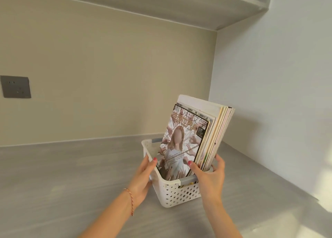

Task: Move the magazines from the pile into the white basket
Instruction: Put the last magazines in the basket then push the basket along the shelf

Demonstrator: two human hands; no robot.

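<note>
- Several magazines (206,135) stand on edge inside the white basket (179,194), packed into a bundle that leans toward the corner of the walls; no pile is visible anywhere else on the counter (71,174), so the transfer looks nearly or wholly done.
- What seems left is only to settle the bundle and let go; whether more magazines wait outside the view cannot be told.
- Left hand (142,180) wraps the near-left rim of the basket, fingers curled over the edge and one red-nailed fingertip touching the lower left corner of the front cover, so it steadies both basket and cover.
- Right hand (210,176) clamps the lower right of the bundle, thumb pressed on the front cover and fingers spread round the back of the stack, pinching the magazines just above the rim.
- Below the right-hand grip sits the grey handle (187,181) of the basket, close under the palm; the magazines' bottom edges are hidden inside.
- Above both grips most of the bundle rises clear of the rim, so it is top-heavy and may tip once released.
- Left of the left hand the counter lies bare and wide, giving plenty of room to withdraw.
- Beyond and right of the right-hand grip the two walls meet, near the basket; room there is tighter, and the shelf (197,9) overhead stays well apart from the magazine tops.
</note>
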